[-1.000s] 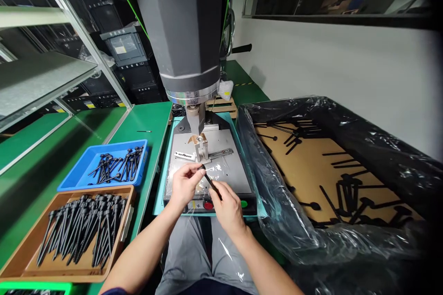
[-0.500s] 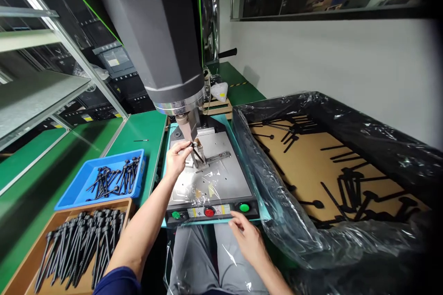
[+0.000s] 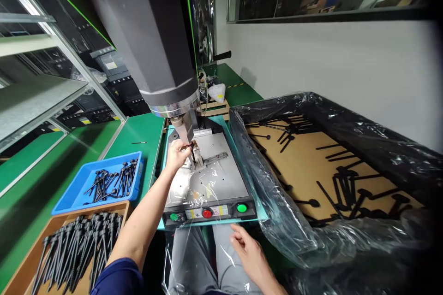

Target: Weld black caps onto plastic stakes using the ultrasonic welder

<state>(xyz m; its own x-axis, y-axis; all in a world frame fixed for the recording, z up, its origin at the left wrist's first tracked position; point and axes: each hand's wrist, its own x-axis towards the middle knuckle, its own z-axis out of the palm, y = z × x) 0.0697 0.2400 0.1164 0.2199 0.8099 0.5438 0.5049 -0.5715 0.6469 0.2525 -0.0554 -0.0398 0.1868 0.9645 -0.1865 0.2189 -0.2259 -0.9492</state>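
Note:
My left hand (image 3: 178,154) is closed in a pinch on a black stick-like part (image 3: 193,156) with a thicker head. The part stands in the small metal fixture (image 3: 198,156) on the machine's plate, right under the grey metal press head tip (image 3: 183,128). My fingertips hide its upper end. Over my lap, just in front of the control panel (image 3: 218,212), my right hand (image 3: 249,254) hangs with loosely bent fingers apart and holds nothing. The right green button (image 3: 241,208) is the nearest control to it.
At left, a blue tray (image 3: 62,203) and a brown box (image 3: 127,208) hold many similar black parts. On the right stands a large box lined with dark plastic (image 3: 238,122), with black parts on its cardboard (image 3: 294,166). The machine's thick body (image 3: 152,41) looms above my left hand.
My left hand has brought the black part from a slant to nearly upright in the fixture. My right hand has dropped slightly away from the panel. The view has shifted a little.

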